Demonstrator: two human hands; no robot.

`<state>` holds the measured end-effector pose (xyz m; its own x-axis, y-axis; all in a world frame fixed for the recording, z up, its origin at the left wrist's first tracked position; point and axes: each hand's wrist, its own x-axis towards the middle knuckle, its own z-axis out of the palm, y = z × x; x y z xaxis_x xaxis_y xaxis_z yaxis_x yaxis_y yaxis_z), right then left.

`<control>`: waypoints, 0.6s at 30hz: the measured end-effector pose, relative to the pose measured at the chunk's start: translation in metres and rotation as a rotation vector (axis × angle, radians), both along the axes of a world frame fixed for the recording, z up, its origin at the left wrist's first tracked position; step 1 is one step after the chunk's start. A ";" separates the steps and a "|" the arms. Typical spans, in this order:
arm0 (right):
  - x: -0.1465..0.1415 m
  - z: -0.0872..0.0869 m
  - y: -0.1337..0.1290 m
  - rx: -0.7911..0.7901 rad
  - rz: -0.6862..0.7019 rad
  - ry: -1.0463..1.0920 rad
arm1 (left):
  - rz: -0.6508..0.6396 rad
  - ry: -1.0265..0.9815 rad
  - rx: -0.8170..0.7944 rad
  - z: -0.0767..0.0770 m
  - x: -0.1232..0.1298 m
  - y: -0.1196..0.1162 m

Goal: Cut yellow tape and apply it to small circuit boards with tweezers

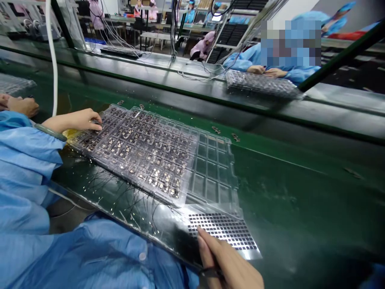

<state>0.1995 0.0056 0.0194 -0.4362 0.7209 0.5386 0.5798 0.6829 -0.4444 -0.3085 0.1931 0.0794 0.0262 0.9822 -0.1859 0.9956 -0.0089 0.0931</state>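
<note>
My left hand (86, 120), with a bangle at the wrist, has its fingers curled at the left end of a clear plastic tray (189, 176). A small dark piece shows by its fingertips; what it is I cannot make out. The tray's compartments hold many small circuit boards (156, 156) with thin black wires hanging over the front edge. My right hand (228, 261) is over a shiny sheet of small black squares (225, 230), thumb and forefinger close together at its left side. Whether something small sits between those fingertips is hidden.
Another clear tray with bare compartments (210, 164) lies under the filled one's right side. Small boards (235, 137) lie along the green bench (288, 188). A co-worker's hands (22, 105) are at left; another person handles a tray (261, 83) across the bench. A white cable (52, 56) hangs at left.
</note>
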 end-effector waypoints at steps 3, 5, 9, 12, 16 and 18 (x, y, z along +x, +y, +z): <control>-0.004 0.001 0.000 0.011 0.027 -0.011 | 0.015 0.030 0.047 -0.008 0.002 -0.002; -0.005 0.000 -0.003 0.007 0.034 -0.016 | 0.017 0.044 0.067 -0.012 0.003 -0.003; -0.009 -0.005 -0.013 -0.028 -0.006 -0.017 | -0.002 0.046 0.076 -0.015 0.003 -0.008; -0.013 -0.008 -0.017 -0.036 -0.044 0.003 | -0.024 0.033 0.064 -0.016 0.001 -0.010; -0.019 -0.007 -0.017 -0.010 -0.005 0.002 | -0.036 0.016 0.055 -0.016 0.001 -0.013; -0.022 -0.006 -0.016 0.008 0.011 -0.011 | -0.052 0.005 0.061 -0.015 0.002 -0.015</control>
<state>0.1780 -0.0104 0.0138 -0.4503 0.7113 0.5397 0.5769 0.6931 -0.4321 -0.3068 0.1781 0.0648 0.0770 0.9890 -0.1261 0.9941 -0.0665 0.0856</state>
